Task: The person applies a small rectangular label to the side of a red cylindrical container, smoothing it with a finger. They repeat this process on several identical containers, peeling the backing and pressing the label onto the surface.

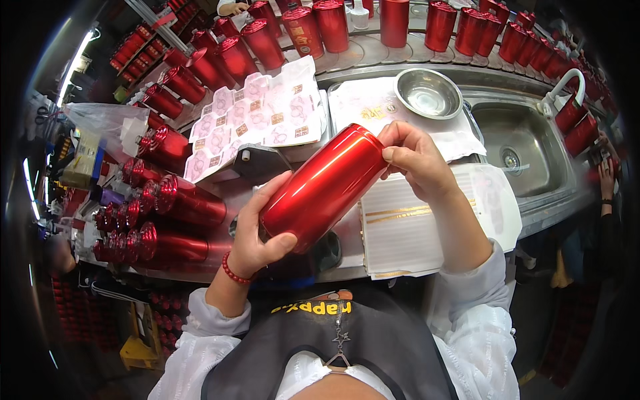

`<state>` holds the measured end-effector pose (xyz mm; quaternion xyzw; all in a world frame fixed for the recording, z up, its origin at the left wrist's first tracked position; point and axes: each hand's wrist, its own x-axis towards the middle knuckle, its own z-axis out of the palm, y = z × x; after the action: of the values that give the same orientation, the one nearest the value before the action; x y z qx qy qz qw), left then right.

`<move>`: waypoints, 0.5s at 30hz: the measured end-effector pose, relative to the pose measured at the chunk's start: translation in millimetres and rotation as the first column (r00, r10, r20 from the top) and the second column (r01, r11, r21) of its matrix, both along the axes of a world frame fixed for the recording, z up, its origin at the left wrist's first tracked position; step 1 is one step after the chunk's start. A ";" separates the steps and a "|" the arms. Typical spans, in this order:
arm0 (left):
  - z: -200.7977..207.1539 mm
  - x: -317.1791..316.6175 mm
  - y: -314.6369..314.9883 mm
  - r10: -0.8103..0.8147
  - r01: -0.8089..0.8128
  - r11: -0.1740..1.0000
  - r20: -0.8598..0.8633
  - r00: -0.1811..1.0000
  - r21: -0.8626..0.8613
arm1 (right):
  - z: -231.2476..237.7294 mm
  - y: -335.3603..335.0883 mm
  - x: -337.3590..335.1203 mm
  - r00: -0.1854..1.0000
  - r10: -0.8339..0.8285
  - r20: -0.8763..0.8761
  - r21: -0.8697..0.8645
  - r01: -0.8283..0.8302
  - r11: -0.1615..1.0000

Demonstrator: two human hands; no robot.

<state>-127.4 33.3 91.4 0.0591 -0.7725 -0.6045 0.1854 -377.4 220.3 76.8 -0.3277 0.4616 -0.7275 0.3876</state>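
A glossy, plain red bottle (320, 190) lies tilted across my hands, its rimmed end up and to the right. My left hand (257, 230) is wrapped round its lower end, thumb along the near side. At the rimmed end, my right hand (413, 157) has thumb and index finger pinched together against the bottle's edge. Anything between those fingertips is too small to make out. Below the right forearm lies a stack of white sheets (407, 240) with gold strips. A sheet of pink and brown printed decals (257, 110) leans behind the bottle.
A steel bowl (429, 93) stands on white paper with gold decals (373, 110). To its right is a sink (533, 160) with a white tap (573, 80). Red bottles (180, 200) crowd the left; more line the curved conveyor (363, 57) behind. Another person's hand (607, 177) shows far right.
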 end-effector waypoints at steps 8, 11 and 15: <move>26.7 -1.4 0.0 -0.076 -0.066 0.681 -0.159 0.984 -0.730 | -2.4 -0.6 1.5 0.999 0.025 0.030 0.068 -0.027 0.997; 29.6 -1.2 2.9 -0.084 -0.081 0.616 -0.168 0.982 -0.783 | -1.6 -3.1 3.0 0.999 0.006 0.035 0.093 -0.009 0.996; 34.4 1.3 8.6 -0.060 -0.088 0.505 -0.137 0.989 -0.859 | -3.1 -5.3 4.3 0.998 0.001 0.060 0.107 -0.008 0.994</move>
<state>-126.1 41.9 125.8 -0.0797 -0.9541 -0.1411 0.2520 -373.1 215.0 73.7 -0.2853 0.4873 -0.7105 0.4200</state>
